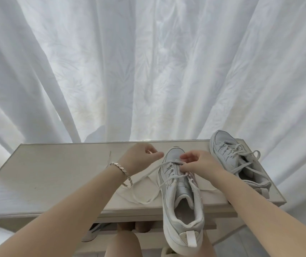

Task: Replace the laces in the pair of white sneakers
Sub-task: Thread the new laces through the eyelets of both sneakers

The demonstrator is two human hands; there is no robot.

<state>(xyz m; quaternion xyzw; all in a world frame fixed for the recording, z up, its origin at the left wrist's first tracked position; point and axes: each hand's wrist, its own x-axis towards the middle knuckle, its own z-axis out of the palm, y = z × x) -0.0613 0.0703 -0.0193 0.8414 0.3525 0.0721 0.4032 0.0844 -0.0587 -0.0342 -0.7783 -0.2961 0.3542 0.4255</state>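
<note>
A white sneaker (180, 197) lies lengthwise on the pale table (55, 173), with its heel hanging over the near edge. My right hand (198, 162) pinches its lace at the lower eyelets near the toe. My left hand (141, 156), with a bracelet on the wrist, hovers just left of the toe with fingers loosely curled; whether it holds a lace end I cannot tell. A loose white lace (144, 190) trails from the eyelets across the table to the left. The second white sneaker (239, 160), laced loosely, lies at the table's right end.
White curtains (148, 71) hang right behind the table. Under the table I see my knees (126, 243) and part of another shoe (92, 232) on the floor. The table's left half holds only a thin lace strand (109, 158).
</note>
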